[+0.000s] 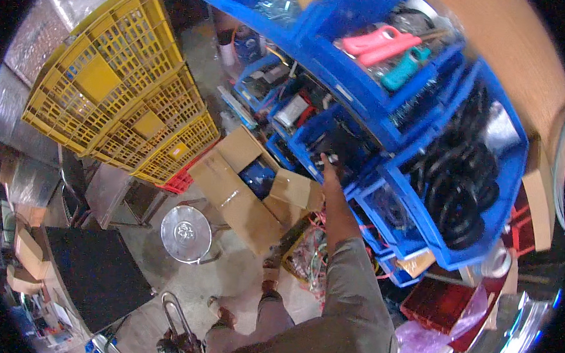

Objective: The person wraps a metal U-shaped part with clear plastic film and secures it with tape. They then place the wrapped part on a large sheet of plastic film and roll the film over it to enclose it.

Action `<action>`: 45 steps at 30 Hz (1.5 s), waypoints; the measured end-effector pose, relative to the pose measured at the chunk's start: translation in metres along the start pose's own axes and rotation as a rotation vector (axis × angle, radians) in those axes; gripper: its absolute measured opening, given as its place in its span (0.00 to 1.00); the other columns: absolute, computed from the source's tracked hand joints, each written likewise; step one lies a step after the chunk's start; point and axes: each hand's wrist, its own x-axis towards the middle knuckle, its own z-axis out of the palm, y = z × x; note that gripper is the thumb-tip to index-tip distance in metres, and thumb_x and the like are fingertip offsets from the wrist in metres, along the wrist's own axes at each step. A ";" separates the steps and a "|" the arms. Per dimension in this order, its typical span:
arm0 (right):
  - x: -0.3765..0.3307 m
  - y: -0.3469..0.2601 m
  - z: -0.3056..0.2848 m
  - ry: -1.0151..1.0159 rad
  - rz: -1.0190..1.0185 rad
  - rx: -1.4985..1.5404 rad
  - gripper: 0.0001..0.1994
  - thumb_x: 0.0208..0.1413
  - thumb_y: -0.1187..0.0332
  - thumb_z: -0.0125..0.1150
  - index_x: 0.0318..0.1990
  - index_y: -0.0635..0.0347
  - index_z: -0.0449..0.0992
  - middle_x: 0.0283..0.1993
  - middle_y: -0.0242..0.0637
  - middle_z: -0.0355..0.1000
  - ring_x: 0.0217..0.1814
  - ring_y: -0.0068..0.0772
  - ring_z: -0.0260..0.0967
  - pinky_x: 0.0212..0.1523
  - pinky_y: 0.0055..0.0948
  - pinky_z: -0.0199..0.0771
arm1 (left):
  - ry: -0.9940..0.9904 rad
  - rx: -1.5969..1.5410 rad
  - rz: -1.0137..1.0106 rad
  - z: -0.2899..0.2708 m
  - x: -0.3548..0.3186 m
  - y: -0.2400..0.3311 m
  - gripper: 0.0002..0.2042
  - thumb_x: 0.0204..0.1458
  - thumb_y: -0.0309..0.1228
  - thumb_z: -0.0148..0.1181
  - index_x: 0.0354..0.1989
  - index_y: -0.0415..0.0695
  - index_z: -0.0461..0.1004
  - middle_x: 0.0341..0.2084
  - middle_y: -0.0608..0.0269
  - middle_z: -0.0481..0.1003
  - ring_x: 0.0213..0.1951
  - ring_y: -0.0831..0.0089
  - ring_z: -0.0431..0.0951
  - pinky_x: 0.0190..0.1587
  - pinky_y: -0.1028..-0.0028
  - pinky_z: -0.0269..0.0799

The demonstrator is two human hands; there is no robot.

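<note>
My right arm stretches forward, and my right hand (331, 167) reaches into a blue bin (305, 138) holding dark parts. One finger or thumb shows at the bin's front; the other fingers are lost among the dark contents, so their grip is unclear. Low in the view, beside a bent metal tube frame (176, 313), my left hand (190, 347) shows only as a dim, brownish shape. A small dark clump (168, 347) lies against it; whether the fingers hold it cannot be made out.
Nearby blue bins hold pink-handled tools (379, 44), a teal-handled tool (404, 69) and black coiled hoses (464, 192). An opened cardboard box (231, 186) stands left of my arm. Yellow crates (96, 77) are stacked farther left, near a round stool (186, 234) and black-topped table (98, 275).
</note>
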 end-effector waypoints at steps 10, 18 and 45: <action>-0.091 0.068 0.003 0.226 -0.334 -0.146 0.18 0.61 0.63 0.63 0.53 0.67 0.78 0.49 0.48 0.80 0.50 0.47 0.78 0.51 0.39 0.76 | -0.249 -1.072 -0.610 -0.061 -0.009 -0.025 0.29 0.49 0.54 0.72 0.38 0.38 0.72 0.26 0.64 0.70 0.25 0.72 0.69 0.23 0.74 0.69; -0.550 0.104 0.010 -1.275 0.437 0.006 0.14 0.69 0.54 0.55 0.46 0.55 0.73 0.37 0.42 0.76 0.35 0.39 0.79 0.29 0.40 0.78 | -0.203 0.150 0.641 -0.062 -0.093 -0.049 0.17 0.67 0.45 0.54 0.49 0.43 0.76 0.36 0.55 0.82 0.37 0.62 0.82 0.41 0.64 0.81; -1.319 -0.025 0.074 -2.810 -0.184 -1.304 0.23 0.63 0.52 0.67 0.56 0.51 0.65 0.34 0.31 0.74 0.27 0.27 0.75 0.24 0.31 0.78 | 1.562 -0.914 0.564 -0.415 -0.315 -0.231 0.19 0.58 0.37 0.55 0.53 0.39 0.81 0.39 0.50 0.81 0.43 0.68 0.83 0.41 0.65 0.80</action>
